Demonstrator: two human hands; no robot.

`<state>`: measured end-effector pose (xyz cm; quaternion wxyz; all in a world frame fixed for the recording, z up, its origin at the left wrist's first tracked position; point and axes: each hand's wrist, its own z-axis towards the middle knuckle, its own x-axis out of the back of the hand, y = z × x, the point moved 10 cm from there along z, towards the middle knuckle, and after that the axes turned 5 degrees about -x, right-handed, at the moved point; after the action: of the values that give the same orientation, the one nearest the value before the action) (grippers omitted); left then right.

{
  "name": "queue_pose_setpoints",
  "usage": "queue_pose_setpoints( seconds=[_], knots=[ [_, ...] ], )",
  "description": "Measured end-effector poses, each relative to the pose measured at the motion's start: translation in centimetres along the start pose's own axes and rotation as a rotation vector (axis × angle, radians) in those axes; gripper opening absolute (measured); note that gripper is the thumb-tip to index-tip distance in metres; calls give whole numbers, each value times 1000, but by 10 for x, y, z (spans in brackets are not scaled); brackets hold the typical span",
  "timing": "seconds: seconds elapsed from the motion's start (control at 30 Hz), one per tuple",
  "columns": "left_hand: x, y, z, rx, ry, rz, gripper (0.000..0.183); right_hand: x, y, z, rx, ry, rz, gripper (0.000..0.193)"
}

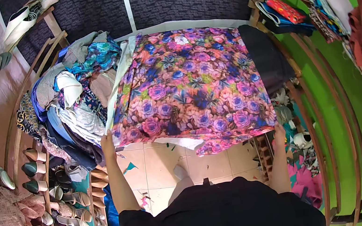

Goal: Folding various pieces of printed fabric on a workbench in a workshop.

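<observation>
A piece of floral cloth (195, 82) in pink, purple and blue is spread out flat in front of me, its near edge hanging unevenly. My left hand (107, 142) is closed at its near left corner, beside a pale strip of material along that side. At the near right corner my right hand (279, 131) grips the same cloth. The fingertips of both hands are partly hidden. White material (183, 141) shows beneath the near edge.
Heaped clothes (69, 97) lie to the left of the cloth, and dark fabric (267, 59) to its right. Shoes fill the left-hand racks (72, 215). Wooden rails (331, 103) run along the green right wall. Scraps (129, 167) dot the tiled floor (208, 167).
</observation>
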<state>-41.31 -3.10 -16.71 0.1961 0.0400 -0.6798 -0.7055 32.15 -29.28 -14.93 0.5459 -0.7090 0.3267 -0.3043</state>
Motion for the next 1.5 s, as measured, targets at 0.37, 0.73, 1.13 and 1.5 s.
queue_pose_setpoints(
  seconds=[0.37,0.73,1.13,1.5],
  knots=[
    [58,-99,-73,312,-68,-400,20,74,-23,-92,119,-67,250,19],
    [37,-122,-179,534,-324,-844,40,104,12,-112,54,-114,271,17],
    [106,-101,-173,174,-195,-114,26,145,43,-100,151,-38,194,30],
    [124,-270,-275,736,-179,-342,20,187,167,-74,113,116,-316,15]
  ],
)
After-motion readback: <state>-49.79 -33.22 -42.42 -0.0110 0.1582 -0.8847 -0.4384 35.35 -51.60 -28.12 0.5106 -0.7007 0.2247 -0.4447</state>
